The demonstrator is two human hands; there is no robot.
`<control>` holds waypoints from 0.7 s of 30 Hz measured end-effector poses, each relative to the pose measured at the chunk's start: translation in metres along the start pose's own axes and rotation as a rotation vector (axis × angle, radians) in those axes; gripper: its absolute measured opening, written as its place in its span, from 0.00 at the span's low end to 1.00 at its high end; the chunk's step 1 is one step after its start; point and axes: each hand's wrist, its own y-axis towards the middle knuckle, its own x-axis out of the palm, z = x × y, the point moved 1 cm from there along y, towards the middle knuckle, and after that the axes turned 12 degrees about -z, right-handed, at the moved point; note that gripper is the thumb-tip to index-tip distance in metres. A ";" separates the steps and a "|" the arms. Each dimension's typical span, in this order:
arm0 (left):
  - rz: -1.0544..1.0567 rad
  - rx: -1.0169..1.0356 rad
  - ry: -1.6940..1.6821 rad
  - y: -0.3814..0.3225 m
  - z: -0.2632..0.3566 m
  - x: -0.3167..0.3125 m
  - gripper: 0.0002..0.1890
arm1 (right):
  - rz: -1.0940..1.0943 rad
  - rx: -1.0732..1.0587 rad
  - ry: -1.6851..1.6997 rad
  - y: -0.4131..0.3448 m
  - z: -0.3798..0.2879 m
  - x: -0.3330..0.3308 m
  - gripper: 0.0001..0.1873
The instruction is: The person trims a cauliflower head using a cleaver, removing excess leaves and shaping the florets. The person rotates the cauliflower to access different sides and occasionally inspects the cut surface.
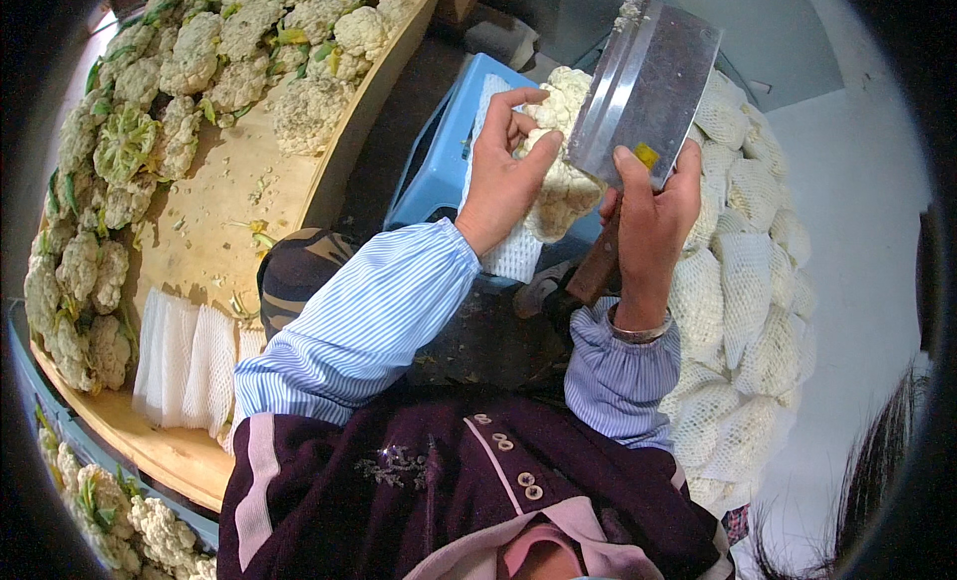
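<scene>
My left hand (512,165) grips a cauliflower head (564,187) over the blue plastic crate (442,165). The thumb and fingers press against its side. In my right hand (658,214) is a wide-bladed cleaver (658,79), held where the blade meets the wooden handle. The blade is raised beside the cauliflower and overlaps its right edge; I cannot tell whether they touch. White crumbs cling to the blade's far corner, and a yellow scrap of leaf lies on its face near my thumb. Under the cauliflower, a white foam net sleeve (514,257) lies across the crate.
Trimmed cauliflowers (224,53) are heaped on a wooden tabletop (217,199) at left, beside stacked foam nets (183,359). Several netted cauliflowers (748,281) are piled at right. More cauliflowers (153,516) sit at lower left. My knee (299,273) is beside the tabletop's edge.
</scene>
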 end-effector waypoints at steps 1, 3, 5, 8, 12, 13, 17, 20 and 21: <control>-0.002 0.019 0.010 0.000 0.000 0.000 0.22 | -0.001 -0.010 -0.021 0.000 -0.001 0.000 0.14; 0.002 -0.001 -0.017 0.000 -0.002 0.001 0.22 | -0.003 -0.012 -0.052 0.000 -0.002 0.001 0.14; 0.004 -0.008 -0.028 -0.001 -0.002 0.000 0.22 | 0.020 -0.003 -0.028 -0.001 -0.003 0.000 0.15; 0.007 -0.003 -0.014 -0.001 -0.003 -0.001 0.23 | 0.022 -0.012 -0.017 -0.002 -0.004 0.000 0.15; 0.005 0.017 -0.002 -0.001 -0.003 -0.001 0.23 | 0.007 -0.012 -0.021 -0.004 -0.005 -0.001 0.15; 0.007 0.023 0.000 -0.001 -0.003 0.000 0.23 | 0.014 -0.010 -0.018 -0.004 -0.005 -0.002 0.15; 0.010 0.017 -0.036 -0.002 -0.002 0.001 0.23 | 0.019 -0.005 -0.036 -0.004 -0.006 -0.001 0.16; 0.019 0.006 -0.043 -0.002 -0.001 0.002 0.23 | 0.021 -0.001 -0.070 -0.003 -0.007 0.000 0.16; 0.022 0.002 -0.045 -0.003 0.000 0.003 0.23 | 0.018 -0.005 -0.081 -0.003 -0.007 0.000 0.15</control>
